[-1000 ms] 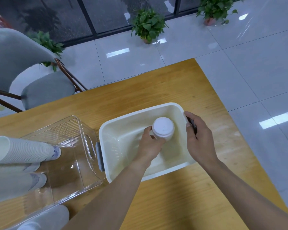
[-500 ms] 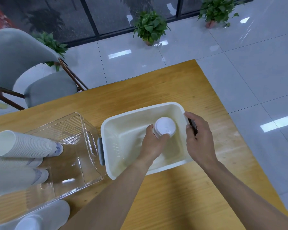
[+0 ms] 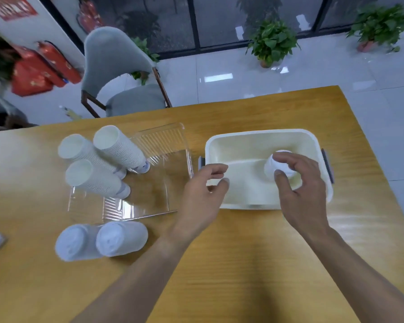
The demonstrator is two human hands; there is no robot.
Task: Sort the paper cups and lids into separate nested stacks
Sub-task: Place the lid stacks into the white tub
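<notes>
Three cup stacks point(image 3: 107, 164) lean in the clear bin point(image 3: 149, 173), two lid stacks point(image 3: 100, 238) lie in front of it. Right hand point(image 3: 299, 183) cups the lidded white cup point(image 3: 275, 164), upright in the cream tub point(image 3: 261, 145); left hand point(image 3: 203, 192) hangs loosely curled, empty, at the tub's rim.

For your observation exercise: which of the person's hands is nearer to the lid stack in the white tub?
Right. The right hand has its fingers around the lid stack inside the white tub; the left hand hovers apart at the tub's left rim.
</notes>
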